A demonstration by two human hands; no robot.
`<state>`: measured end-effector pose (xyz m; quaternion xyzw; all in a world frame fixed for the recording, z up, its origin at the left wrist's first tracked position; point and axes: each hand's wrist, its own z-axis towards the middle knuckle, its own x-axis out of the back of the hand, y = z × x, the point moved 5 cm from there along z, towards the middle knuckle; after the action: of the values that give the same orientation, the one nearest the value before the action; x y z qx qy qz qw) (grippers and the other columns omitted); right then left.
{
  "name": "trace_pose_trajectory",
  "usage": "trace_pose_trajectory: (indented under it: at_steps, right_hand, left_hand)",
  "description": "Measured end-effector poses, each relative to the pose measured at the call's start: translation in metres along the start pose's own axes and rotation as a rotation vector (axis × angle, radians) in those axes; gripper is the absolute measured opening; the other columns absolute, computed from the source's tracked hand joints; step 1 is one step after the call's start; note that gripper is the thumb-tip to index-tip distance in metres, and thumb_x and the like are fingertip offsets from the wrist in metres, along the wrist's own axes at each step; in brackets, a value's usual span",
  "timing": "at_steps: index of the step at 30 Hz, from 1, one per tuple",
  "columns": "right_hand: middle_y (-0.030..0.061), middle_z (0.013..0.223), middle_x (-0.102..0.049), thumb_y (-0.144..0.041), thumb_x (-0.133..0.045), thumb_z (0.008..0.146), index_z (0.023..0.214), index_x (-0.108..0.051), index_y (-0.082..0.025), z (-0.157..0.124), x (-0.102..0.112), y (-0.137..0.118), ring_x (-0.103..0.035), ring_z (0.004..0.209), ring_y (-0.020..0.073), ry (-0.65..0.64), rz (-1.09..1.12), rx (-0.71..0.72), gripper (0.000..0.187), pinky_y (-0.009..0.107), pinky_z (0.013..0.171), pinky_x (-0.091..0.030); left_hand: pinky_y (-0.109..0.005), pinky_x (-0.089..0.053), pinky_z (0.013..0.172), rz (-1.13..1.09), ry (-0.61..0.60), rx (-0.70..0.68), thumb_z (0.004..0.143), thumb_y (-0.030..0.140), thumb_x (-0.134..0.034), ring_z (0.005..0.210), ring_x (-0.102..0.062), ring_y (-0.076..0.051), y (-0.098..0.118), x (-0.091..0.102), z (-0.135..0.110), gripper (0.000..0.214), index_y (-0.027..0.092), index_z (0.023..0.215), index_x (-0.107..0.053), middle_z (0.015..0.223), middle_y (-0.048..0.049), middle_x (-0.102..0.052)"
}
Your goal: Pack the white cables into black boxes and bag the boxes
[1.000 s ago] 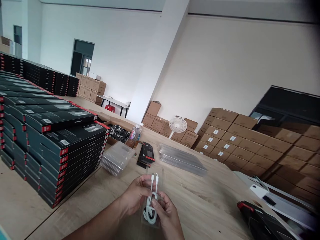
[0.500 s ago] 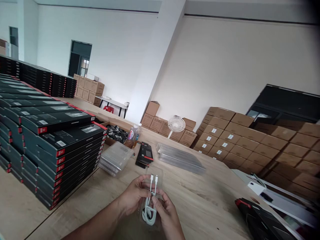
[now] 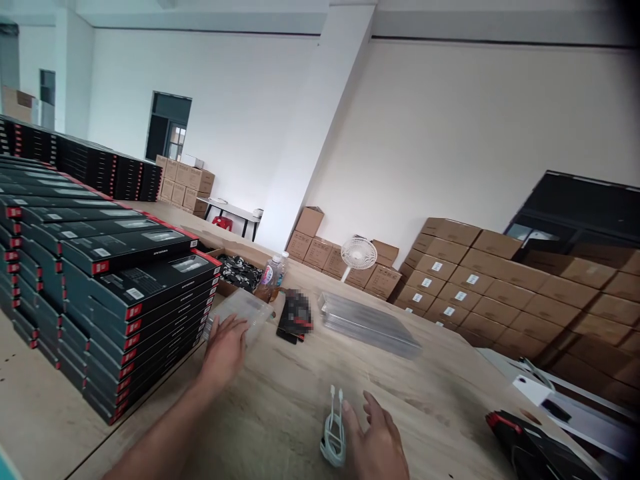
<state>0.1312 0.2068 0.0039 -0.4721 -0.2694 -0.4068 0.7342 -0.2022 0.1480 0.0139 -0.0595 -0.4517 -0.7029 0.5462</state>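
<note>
Head view. Hands: 2. Left hand [image 3: 226,347] lies over a stack of clear trays [image 3: 253,308], fingers extended on the top; whether it grips one, cannot tell. Right hand [image 3: 379,437] is open, fingers spread, thumb just beside the cable.

Counts. White cable [image 3: 333,441]: 1, coiled, two plug ends pointing away from the person, located on the near part of the wooden table [image 3: 420,400], left of the right hand. Clear-tray stack under left hand: 1; layers not countable. Long clear plastic stack [image 3: 370,325]: 1, farther off. Bottles [image 3: 273,272]: 2, side by side. Fan [image 3: 359,254]: 1, white. Nearest column of black boxes [image 3: 155,283]: about 8 high; further columns run behind it, total not countable. Black packages [image 3: 295,317]: more than one, blurred.

Surroundings. Open carton [image 3: 227,291] with black-and-white contents stands behind the trays. Brown cartons [image 3: 480,280] piled at right rear, many. Black-and-red item [image 3: 530,443] at right edge, cut off by the frame.

Obstructions: black boxes stand just left of the trays; left hand covers part of the trays; bottles and trays partly hide the carton.
</note>
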Motion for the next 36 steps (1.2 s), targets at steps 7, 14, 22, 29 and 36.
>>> trace_pose_trajectory:
  at_steps: [7, 14, 22, 29, 36]
  right_hand:
    - [0.0124, 0.112, -0.064, -0.043, -0.048, 0.09, 0.114, -0.059, -0.019, -0.032, -0.038, -0.068, -0.06, 0.105, 0.0274, 0.097, 0.026, 0.524, 0.035, 0.04, 0.088, -0.051]
    - [0.0033, 0.097, -0.067, -0.009, -0.053, 0.079, 0.098, -0.062, -0.025, -0.066, -0.053, -0.126, -0.063, 0.09, 0.0221, -0.045, -0.02, 0.713, 0.027, 0.035, 0.079, -0.052]
    - [0.0094, 0.11, -0.066, -0.031, -0.048, 0.089, 0.103, -0.067, -0.023, -0.043, -0.012, -0.055, -0.057, 0.107, 0.0259, 0.24, -0.071, 0.323, 0.025, 0.043, 0.093, -0.044]
    - [0.0186, 0.106, -0.065, -0.046, -0.035, 0.086, 0.098, -0.067, -0.012, -0.007, 0.103, 0.087, -0.056, 0.107, 0.0315, 0.445, -0.125, -0.167, 0.049, 0.045, 0.095, -0.042]
    - [0.0158, 0.115, -0.063, -0.039, -0.046, 0.074, 0.078, -0.071, -0.026, 0.018, 0.201, 0.173, -0.038, 0.123, 0.0444, 0.513, -0.269, -0.53, 0.029, 0.065, 0.088, -0.028]
  left_hand:
    - [-0.045, -0.027, 0.107, -0.009, -0.032, -0.1, 0.086, 0.017, -0.043, 0.118, -0.051, -0.022, -0.012, 0.002, -0.003, 0.034, 0.029, 0.108, -0.066, 0.119, -0.0009, -0.067]
    - [-0.045, -0.025, 0.106, 0.033, 0.035, -0.138, 0.087, 0.016, -0.041, 0.116, -0.051, -0.022, -0.013, 0.001, -0.005, 0.033, 0.028, 0.107, -0.065, 0.118, -0.0017, -0.066]
    - [-0.047, -0.025, 0.106, 0.082, 0.051, -0.203, 0.086, 0.021, -0.042, 0.116, -0.052, -0.025, -0.023, -0.009, -0.008, 0.028, 0.024, 0.104, -0.064, 0.117, -0.005, -0.067]
    - [-0.05, -0.024, 0.11, 0.067, 0.053, -0.458, 0.083, 0.021, -0.046, 0.129, -0.041, -0.027, 0.02, 0.001, -0.027, 0.037, 0.026, 0.118, -0.056, 0.133, -0.0067, -0.057]
    - [-0.041, -0.036, 0.104, 0.007, -0.15, -0.719, 0.083, 0.013, -0.045, 0.135, -0.035, -0.023, 0.08, -0.021, -0.062, 0.046, 0.034, 0.123, -0.054, 0.145, 0.0027, -0.043]
